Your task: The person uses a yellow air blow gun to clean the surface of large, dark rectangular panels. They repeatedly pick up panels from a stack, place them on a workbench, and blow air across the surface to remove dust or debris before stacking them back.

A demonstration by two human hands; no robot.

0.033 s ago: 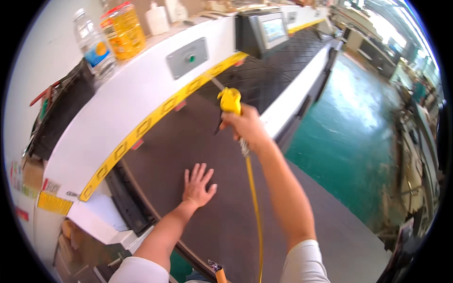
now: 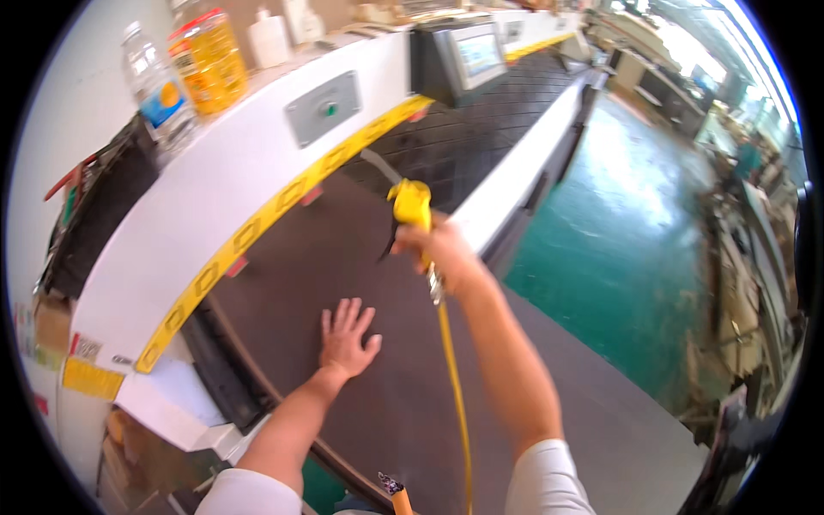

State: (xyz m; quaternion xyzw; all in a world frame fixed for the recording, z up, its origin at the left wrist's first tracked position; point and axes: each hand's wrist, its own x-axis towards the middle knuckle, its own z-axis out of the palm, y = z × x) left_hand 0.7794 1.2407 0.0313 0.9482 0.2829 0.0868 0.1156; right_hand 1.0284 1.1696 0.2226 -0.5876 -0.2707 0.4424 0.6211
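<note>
My right hand [image 2: 444,251] is wrapped round the handle of a yellow air blow gun [image 2: 413,206]. Its thin nozzle [image 2: 380,165] points forward, toward the gap under the white machine beam [image 2: 206,189]. From the gun's metal fitting a yellow hose [image 2: 457,386] runs down past my right forearm to the lower edge. My left hand [image 2: 346,345] lies flat with fingers spread on a large dark brown panel [image 2: 403,360], holding nothing. The panel's far part reaches under the beam, beside a black grooved bed [image 2: 463,129].
A yellow marked strip [image 2: 249,230] edges the beam, which carries a control screen [image 2: 479,56] and a plate with a green button [image 2: 323,109]. Bottles [image 2: 160,94] stand on top. A white rail [image 2: 515,159] borders the green floor [image 2: 601,232]. A cigarette [image 2: 399,496] shows low down.
The whole view has shifted slightly. My right hand and the blow gun are a little nearer, and more of the nozzle shows. The left hand stays flat on the panel.
</note>
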